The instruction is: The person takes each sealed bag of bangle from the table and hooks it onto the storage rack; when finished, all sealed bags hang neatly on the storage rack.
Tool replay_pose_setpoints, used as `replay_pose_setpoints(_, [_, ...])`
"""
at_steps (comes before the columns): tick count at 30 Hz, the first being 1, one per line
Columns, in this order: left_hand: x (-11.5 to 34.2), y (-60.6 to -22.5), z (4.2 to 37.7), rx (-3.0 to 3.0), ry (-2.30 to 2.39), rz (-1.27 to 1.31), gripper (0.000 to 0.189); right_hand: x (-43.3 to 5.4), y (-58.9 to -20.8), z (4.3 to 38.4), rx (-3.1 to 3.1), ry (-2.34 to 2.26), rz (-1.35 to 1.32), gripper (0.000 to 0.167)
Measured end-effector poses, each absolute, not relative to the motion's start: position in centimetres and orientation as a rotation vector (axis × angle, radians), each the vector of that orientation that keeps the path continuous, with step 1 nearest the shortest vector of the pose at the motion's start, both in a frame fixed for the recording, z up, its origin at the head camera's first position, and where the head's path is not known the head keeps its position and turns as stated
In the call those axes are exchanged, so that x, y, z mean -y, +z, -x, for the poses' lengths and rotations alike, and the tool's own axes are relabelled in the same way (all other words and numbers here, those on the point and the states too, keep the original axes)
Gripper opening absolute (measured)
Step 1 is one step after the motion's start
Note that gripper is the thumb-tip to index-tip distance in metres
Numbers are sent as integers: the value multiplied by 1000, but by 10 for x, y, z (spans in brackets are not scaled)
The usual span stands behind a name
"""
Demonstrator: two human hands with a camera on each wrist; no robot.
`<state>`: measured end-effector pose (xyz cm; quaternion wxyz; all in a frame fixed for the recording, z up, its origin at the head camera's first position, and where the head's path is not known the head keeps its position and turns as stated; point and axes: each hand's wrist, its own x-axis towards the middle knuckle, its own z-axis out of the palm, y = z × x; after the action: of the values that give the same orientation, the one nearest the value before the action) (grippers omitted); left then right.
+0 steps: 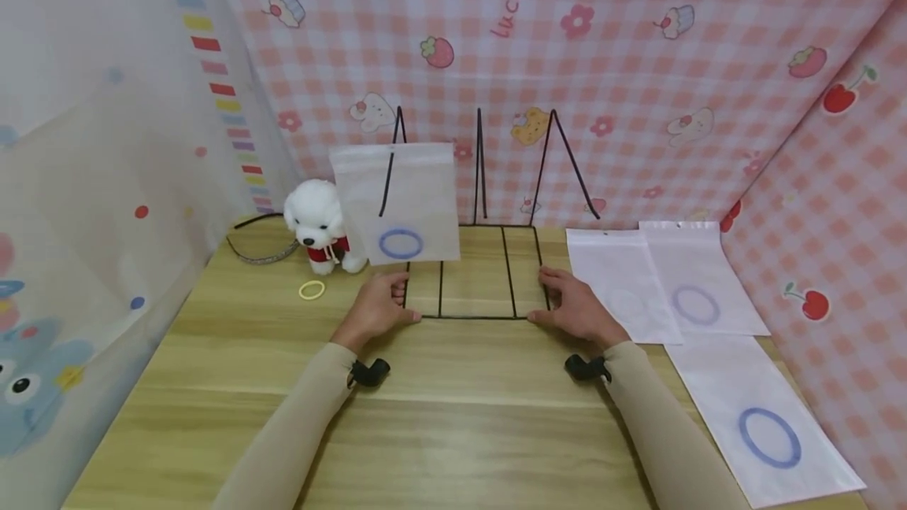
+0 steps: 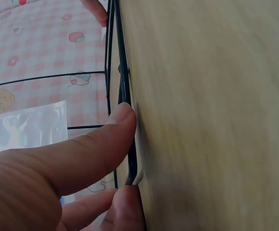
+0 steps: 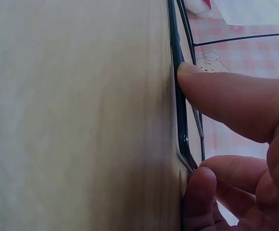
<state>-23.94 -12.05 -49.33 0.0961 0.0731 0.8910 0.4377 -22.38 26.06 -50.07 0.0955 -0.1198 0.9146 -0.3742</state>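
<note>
A black wire display rack [image 1: 468,318] with several upright prongs lies flat-based on the wooden table. My left hand [image 1: 375,305] holds its front left corner; in the left wrist view the thumb [image 2: 122,118] presses on the front bar and the fingers curl at the side. My right hand [image 1: 577,309] grips the front right corner the same way, its thumb [image 3: 190,72] on the bar in the right wrist view. From the left prong hangs a translucent white zip bag [image 1: 425,187], a blue ring [image 1: 401,231] showing low in it.
A white plush dog [image 1: 315,215] in red stands left of the rack, near a yellow ring [image 1: 312,282] and a dark band [image 1: 265,258]. At right lie several white zip bags [image 1: 716,384], partly overlapping. Patterned cloth [image 1: 623,69] rises behind the table and along both sides.
</note>
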Motion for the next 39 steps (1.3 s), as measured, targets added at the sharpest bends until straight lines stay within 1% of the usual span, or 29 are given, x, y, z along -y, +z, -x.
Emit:
replay_pose_setpoints(9, [123, -498, 241, -2586, 1391, -178, 87, -258, -499, 221, -2728, -1079, 331, 89])
replay_pose_setpoints(12, [123, -501, 241, -2556, 1423, -172, 86, -264, -497, 220, -2746, -1099, 297, 83])
replay_pose_setpoints(16, [122, -503, 242, -2539, 1439, -163, 85, -277, -488, 222, -2786, -1151, 255, 69])
replay_pose_setpoints(20, [123, -504, 244, -2543, 1422, -152, 85, -295, -477, 232, -2875, -1133, 236, 59])
replay_pose_setpoints(25, [129, -501, 243, -2537, 1424, -130, 87, -320, -467, 252, -3021, -1116, 183, 53])
replay_pose_setpoints(28, [131, -499, 244, -2531, 1430, -148, 88, -340, -466, 264, -3091, -1117, 108, 52])
replay_pose_setpoints(30, [131, -500, 245, -2540, 1429, -163, 88, -353, -466, 271, -3099, -1111, 52, 54])
replay_pose_setpoints(33, [131, -500, 246, -2547, 1430, -173, 87, -370, -469, 280, -3060, -1069, -38, 63])
replay_pose_setpoints(39, [130, -499, 244, -2542, 1427, -155, 88, -388, -469, 290, -2985, -969, -163, 88])
